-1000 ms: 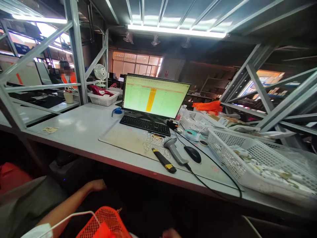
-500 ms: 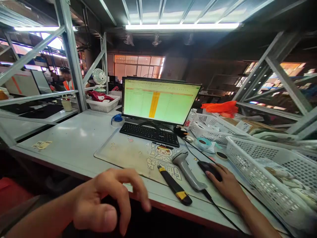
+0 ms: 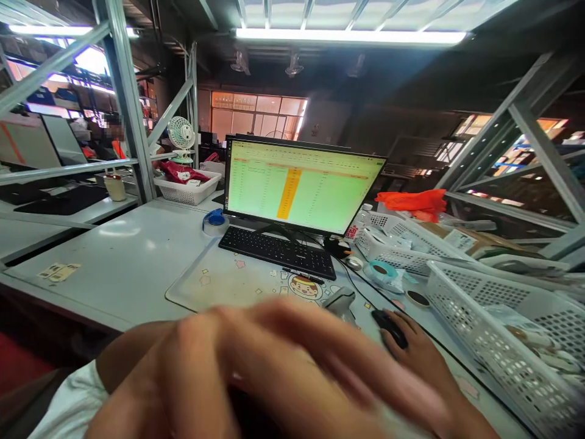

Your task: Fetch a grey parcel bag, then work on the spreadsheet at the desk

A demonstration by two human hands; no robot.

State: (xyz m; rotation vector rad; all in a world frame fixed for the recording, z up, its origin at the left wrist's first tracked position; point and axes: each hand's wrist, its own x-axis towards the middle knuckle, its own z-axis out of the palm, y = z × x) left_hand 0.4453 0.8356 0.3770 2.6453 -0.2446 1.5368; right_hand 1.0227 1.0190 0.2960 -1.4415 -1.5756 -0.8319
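Close to the camera, my left hand (image 3: 274, 366) fills the lower middle, slightly blurred. Its fingers reach out to the right, spread apart, with nothing seen in them. My right hand (image 3: 423, 350) rests over a black computer mouse (image 3: 390, 329) on the right of the printed desk mat (image 3: 219, 283). Behind my left hand, only the grey head of a barcode scanner (image 3: 339, 302) shows. A black keyboard (image 3: 274, 250) lies in front of the monitor (image 3: 260, 183), which displays a spreadsheet with one orange column. A pen (image 3: 304, 275) lies along the keyboard's near edge.
White perforated baskets (image 3: 479, 323) line the right side. Tape rolls (image 3: 384, 272) lie beside them. A blue tape dispenser (image 3: 214, 222) stands left of the keyboard. Further left are labels (image 3: 59, 272), a basket with a red bag (image 3: 187, 190) and a small fan (image 3: 181, 135). A metal frame post (image 3: 130, 110) rises there.
My left hand has come up and to the right, nearer the camera, and now hides the utility knife and most of the scanner. My right hand stays on the mouse. The view has shifted slightly.
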